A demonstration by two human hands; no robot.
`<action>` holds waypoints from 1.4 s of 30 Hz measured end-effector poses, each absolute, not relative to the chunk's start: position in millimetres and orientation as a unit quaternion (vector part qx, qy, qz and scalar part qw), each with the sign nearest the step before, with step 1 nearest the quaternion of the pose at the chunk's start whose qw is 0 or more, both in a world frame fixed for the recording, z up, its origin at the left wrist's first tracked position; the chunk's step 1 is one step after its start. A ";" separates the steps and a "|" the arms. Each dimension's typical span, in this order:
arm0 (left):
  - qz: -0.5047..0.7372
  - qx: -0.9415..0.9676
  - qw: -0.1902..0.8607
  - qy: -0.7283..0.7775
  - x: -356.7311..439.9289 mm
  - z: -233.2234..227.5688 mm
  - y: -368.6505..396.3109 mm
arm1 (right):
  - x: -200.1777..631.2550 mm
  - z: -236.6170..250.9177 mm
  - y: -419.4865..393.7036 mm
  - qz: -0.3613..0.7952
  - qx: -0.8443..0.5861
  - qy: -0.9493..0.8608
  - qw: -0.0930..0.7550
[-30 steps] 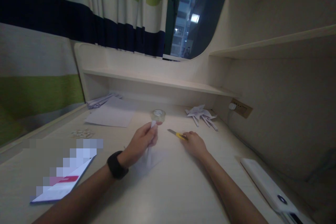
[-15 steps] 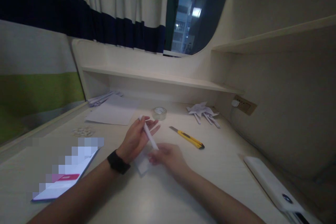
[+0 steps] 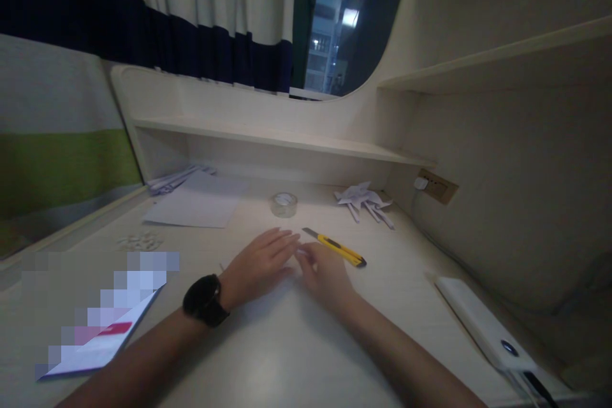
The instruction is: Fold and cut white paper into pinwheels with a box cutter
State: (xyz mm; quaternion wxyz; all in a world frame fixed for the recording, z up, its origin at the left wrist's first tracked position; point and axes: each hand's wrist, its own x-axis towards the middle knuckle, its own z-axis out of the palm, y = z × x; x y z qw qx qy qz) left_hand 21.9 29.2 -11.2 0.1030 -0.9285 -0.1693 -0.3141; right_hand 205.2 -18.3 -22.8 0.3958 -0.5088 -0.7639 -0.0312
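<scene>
My left hand [image 3: 262, 261], with a black watch on the wrist, is turned palm down near the middle of the desk. Its fingers are stretched out flat toward the other hand. My right hand [image 3: 327, 273] is closed in a pinch on a rolled white paper tube [image 3: 299, 249]. Only a short bit of that tube shows between the hands; the rest is hidden beneath them. Just beyond the right hand lies a yellow utility knife [image 3: 342, 250] with its blade out. A roll of clear tape [image 3: 284, 204] stands behind the left hand.
White paper sheets [image 3: 196, 201] lie back left, near rolled paper sticks [image 3: 179, 178]. Paper pinwheels [image 3: 361, 197] are back right. Small pale pieces [image 3: 141, 241] and a partly blurred lit screen [image 3: 102, 344] sit left. A white device [image 3: 482, 319] with cables lies right.
My left hand has turned from palm up to palm down over the paper tube. My right hand has moved slightly forward and right. The loose paper end below them is now out of sight.
</scene>
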 end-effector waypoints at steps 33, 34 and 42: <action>-0.483 -0.585 -0.539 -0.366 28.3 13.8 24.0 | 280.4 -17.6 15.4 -0.043 -0.698 -0.695 0.167; -0.486 -0.579 -0.545 -0.363 27.3 13.5 25.3 | 276.7 -14.9 13.3 -0.039 -0.684 -0.701 0.197; -0.506 -0.573 -0.526 -0.373 23.1 2.3 38.3 | 242.9 -3.3 -9.7 -0.025 -0.560 -0.772 0.301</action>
